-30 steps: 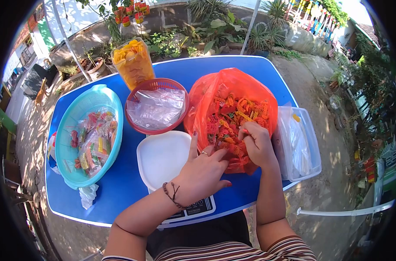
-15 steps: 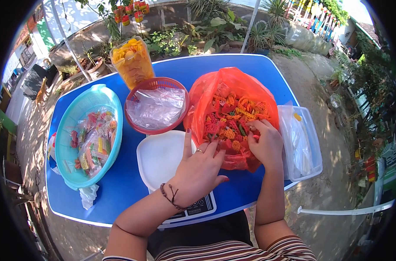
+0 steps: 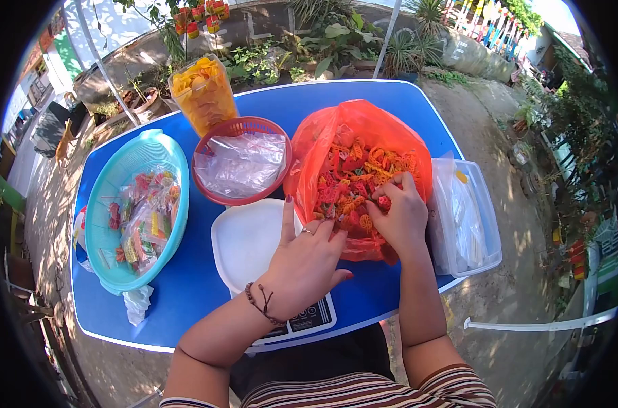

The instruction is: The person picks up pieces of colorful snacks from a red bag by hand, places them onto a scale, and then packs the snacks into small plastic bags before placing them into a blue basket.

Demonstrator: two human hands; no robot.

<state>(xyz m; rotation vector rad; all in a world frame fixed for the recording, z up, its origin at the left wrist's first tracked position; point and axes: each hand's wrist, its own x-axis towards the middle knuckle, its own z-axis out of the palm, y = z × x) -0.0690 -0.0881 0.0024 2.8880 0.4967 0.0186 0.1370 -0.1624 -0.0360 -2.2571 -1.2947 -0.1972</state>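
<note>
A red plastic bag [image 3: 313, 153] lies open on the blue table, full of red, orange and green lattice-shaped pieces [image 3: 370, 164]. My right hand [image 3: 401, 216] is over the right part of the pieces, its fingers pinched around a small red piece [image 3: 384, 202]. At the bag's near left edge rests my left hand [image 3: 302, 258], fingers spread, some fingertips touching the bag and pieces, the index finger pointing up and away. Beneath and left of that hand is a kitchen scale with a white tray [image 3: 244, 241], partly covered by the hand and wrist.
On the blue table [image 3: 200, 299], a turquoise basket [image 3: 105, 224] of small packets stands left. A red basket [image 3: 207, 187] holds clear plastic bags. Behind it is a tub of yellow-orange chips [image 3: 203, 95]. A clear box [image 3: 482, 204] with plastic sleeves sits right.
My right hand has shifted slightly left and now shows a red piece between its fingers. My left hand stays at the bag's edge. The whole view has shifted a little.
</note>
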